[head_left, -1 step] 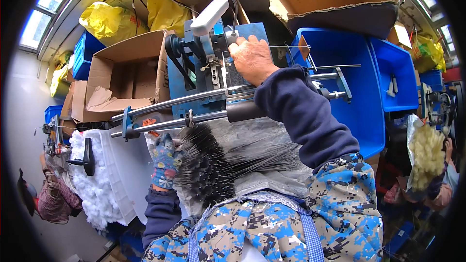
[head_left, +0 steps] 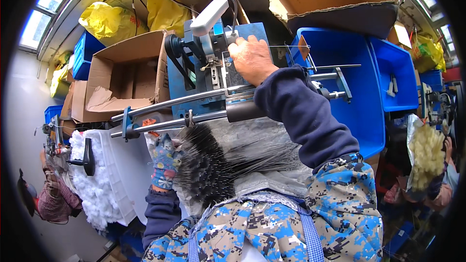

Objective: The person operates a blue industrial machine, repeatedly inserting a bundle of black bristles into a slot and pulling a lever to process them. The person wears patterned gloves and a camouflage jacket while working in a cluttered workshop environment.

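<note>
My right hand (head_left: 251,60) is on top of the blue machine (head_left: 257,34), fingers bent over a part beside the white-grey block (head_left: 232,37); its grip is hidden. My left hand (head_left: 166,157), in a flower-patterned cloth glove, is below the steel rods at the left edge of a heap of black-bristled wire brushes (head_left: 206,165). Its fingers are bunched, and I cannot make out what is in them. The brushes' thin wire stems (head_left: 264,157) fan out to the right over a grey plastic sheet (head_left: 272,182) on my lap.
Two steel rods (head_left: 170,125) cross in front of the machine. An open cardboard box (head_left: 126,75) stands left, a large blue bin (head_left: 361,111) right. White fluffy pieces (head_left: 94,184) fill a white tray at left. Other people work at both sides, one by pale yellow bristles (head_left: 426,153).
</note>
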`<state>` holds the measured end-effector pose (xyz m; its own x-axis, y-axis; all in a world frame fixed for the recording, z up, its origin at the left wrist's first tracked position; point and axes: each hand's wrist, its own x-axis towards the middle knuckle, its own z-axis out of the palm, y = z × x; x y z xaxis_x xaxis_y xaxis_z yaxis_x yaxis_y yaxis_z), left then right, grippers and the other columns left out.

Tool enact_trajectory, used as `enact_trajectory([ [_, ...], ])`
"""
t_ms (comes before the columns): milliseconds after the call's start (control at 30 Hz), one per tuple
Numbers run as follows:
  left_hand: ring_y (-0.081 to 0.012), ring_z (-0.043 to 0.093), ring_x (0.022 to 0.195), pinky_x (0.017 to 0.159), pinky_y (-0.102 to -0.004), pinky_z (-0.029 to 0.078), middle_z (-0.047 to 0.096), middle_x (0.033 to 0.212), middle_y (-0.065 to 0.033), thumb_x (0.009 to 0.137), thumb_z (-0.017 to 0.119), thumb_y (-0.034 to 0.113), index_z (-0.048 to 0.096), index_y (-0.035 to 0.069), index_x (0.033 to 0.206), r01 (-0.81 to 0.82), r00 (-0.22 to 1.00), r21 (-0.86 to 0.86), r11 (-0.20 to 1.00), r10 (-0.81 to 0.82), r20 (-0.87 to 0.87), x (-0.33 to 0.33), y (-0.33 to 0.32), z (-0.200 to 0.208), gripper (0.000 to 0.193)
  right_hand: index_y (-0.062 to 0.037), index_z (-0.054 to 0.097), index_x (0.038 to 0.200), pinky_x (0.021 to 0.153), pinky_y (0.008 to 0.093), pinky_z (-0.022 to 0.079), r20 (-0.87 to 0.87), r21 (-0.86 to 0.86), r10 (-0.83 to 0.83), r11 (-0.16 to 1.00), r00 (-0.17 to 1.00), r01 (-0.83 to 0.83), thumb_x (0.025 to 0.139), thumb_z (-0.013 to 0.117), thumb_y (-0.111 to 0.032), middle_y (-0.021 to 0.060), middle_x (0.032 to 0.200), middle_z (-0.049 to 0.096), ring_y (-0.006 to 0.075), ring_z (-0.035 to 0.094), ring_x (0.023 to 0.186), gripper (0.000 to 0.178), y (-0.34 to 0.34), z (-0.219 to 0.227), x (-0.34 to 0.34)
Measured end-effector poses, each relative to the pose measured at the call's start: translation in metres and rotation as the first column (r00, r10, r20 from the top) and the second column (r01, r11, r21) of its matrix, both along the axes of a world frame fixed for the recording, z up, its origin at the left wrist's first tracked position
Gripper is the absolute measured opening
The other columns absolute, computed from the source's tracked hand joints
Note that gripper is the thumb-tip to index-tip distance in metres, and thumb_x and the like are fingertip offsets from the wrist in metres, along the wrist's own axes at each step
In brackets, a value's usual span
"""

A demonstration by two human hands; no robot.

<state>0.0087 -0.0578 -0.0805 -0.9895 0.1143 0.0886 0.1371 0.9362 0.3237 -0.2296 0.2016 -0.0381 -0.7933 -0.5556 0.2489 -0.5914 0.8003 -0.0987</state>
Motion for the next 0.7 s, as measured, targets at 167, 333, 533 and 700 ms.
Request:
enact_trajectory([
  [167,-0.0275,0.060,0.073,0.064,-0.0361,0.047,0.061,0.078,-0.0099,0.073,0.064,0.006,0.062,0.004,0.085,-0.203,0.975,0.238,0.950,0.175,0.134,0.008,0.002,0.000,0.013,-0.0077,0.061,0.084,0.068,0.0414,0.046,0.018,-0.073,0.048,0.996,0.999,-0.047,0.075,0.055,-0.011,0.0093,0.086,0.061,0.0293,0.058,0.083,0.011,0.001,-0.003,-0.002],
  [333,-0.0271,0.060,0.074,0.065,-0.0367,0.047,0.061,0.079,-0.0105,0.075,0.065,0.008,0.062,0.003,0.085,-0.153,0.985,0.185,0.971,0.135,0.110,0.009,0.002,0.001,0.012,-0.0066,0.063,0.085,0.069,0.0443,0.045,0.117,-0.152,0.056,0.988,0.992,-0.037,0.078,0.054,-0.012,0.0098,0.086,0.063,0.0312,0.058,0.084,0.012,-0.003,-0.011,-0.010],
  [533,-0.0315,0.061,0.078,0.069,-0.0370,0.048,0.061,0.082,-0.0119,0.071,0.064,0.005,0.063,0.007,0.090,0.008,0.999,0.089,0.996,-0.005,-0.041,-0.001,0.014,0.025,0.019,-0.0057,0.063,0.092,0.083,0.0480,0.036,0.026,-0.093,-0.083,0.992,0.996,0.085,0.079,0.058,-0.019,0.0106,0.100,0.057,0.0305,0.050,0.099,0.020,0.009,-0.010,-0.004],
  [700,-0.0333,0.057,0.076,0.070,-0.0400,0.046,0.058,0.080,-0.0143,0.068,0.065,0.004,0.064,0.006,0.091,-0.049,0.997,0.180,0.982,0.059,-0.055,0.010,0.021,0.032,0.024,0.0017,0.056,0.110,0.091,0.0467,0.033,0.059,-0.084,-0.061,0.994,0.996,0.066,0.073,0.068,-0.029,0.0187,0.129,0.034,0.0336,0.036,0.114,0.050,0.035,0.001,0.027],
])
